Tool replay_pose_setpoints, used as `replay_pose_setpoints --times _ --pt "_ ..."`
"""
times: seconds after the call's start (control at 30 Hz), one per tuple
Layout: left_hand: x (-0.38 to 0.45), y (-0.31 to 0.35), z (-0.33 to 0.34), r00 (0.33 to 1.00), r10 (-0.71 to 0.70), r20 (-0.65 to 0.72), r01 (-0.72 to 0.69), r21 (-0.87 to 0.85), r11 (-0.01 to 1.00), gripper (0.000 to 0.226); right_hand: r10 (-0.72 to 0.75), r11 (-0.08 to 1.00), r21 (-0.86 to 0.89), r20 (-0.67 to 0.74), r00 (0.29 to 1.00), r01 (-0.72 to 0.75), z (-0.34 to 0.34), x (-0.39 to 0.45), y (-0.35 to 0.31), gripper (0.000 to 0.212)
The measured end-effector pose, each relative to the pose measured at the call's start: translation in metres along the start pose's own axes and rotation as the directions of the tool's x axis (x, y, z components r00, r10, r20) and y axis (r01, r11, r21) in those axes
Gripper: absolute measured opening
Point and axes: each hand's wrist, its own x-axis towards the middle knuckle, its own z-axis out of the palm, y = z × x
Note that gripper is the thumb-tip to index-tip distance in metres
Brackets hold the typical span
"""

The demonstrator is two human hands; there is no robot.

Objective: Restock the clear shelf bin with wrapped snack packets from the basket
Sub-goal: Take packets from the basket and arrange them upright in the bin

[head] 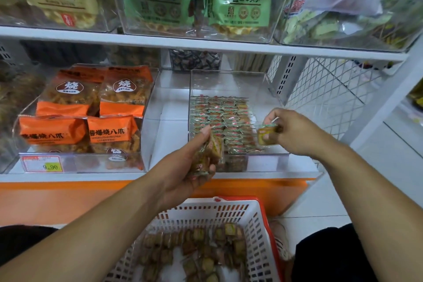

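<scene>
— Nearest the camera, the white basket [258, 231] holds a loose scatter of snack packets [194, 249]; its floor shows bare in places.

— And the hands?

— Left hand [187, 167] is clamped round a bundle of packets [209, 151] at the near edge of the clear bin [270, 155]. Right hand [290, 130] pinches a single packet [266, 136] over the bin's right side.

— Progress?

— Rows of packets [222, 121] fill the bin's left and middle. The right strip looks open. I judge it well advanced, with the basket's remainder outstanding.
</scene>
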Motion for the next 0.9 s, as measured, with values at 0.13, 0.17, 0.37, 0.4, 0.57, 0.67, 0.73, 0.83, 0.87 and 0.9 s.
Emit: replay_pose_setpoints --times 0.13,0.17,0.37,0.4,0.57,0.67,0.73,0.83,0.87,0.9 --pt "0.002 -0.002 -0.002 1.0 0.001 0.002 -0.001 -0.018 1.0 0.079 0.097 0.969 -0.241 0.148 0.984 -0.059 0.014 0.014 0.002 0.015" --pt "0.002 -0.003 -0.002 1.0 -0.003 0.0 0.002 -0.029 1.0 0.078 0.144 0.972 -0.208 0.177 0.974 -0.106 0.016 0.017 0.002 0.013" --pt "0.002 -0.004 -0.004 1.0 -0.015 0.019 0.015 -0.032 0.999 0.064 0.277 0.956 -0.189 0.343 0.898 -0.223 0.022 0.032 -0.001 0.023" --pt "0.002 -0.004 -0.005 1.0 -0.017 0.019 0.018 -0.029 0.999 0.062 0.294 0.949 -0.22 0.352 0.889 -0.226 0.023 0.034 -0.002 0.025" --pt "0.002 -0.005 -0.006 1.0 -0.025 0.003 0.025 -0.026 0.999 0.059 0.365 0.884 -0.412 0.314 0.876 -0.221 0.031 0.041 -0.004 0.038" --pt "0.003 -0.004 -0.006 0.999 -0.024 -0.027 0.023 -0.024 0.999 0.07 0.406 0.859 -0.448 0.298 0.864 -0.249 0.036 0.041 -0.006 0.05" --pt "0.005 -0.004 -0.006 0.999 -0.025 -0.036 0.024 -0.022 0.999 0.069 0.434 0.852 -0.448 0.312 0.845 -0.271 0.037 0.042 -0.006 0.051" --pt "0.006 -0.003 -0.007 0.999 -0.032 -0.037 0.031 -0.022 0.999 0.062 0.443 0.874 -0.384 0.375 0.814 -0.299 0.038 0.048 0.0 0.023" --pt "0.007 -0.003 -0.008 0.999 -0.033 -0.038 0.032 -0.021 0.999 0.062 0.453 0.879 -0.345 0.385 0.804 -0.33 0.038 0.048 0.001 0.013" --pt "0.008 -0.003 -0.009 0.999 -0.034 -0.041 0.033 -0.02 0.999 0.062 0.465 0.878 -0.319 0.394 0.793 -0.357 0.038 0.047 0.001 0.013"
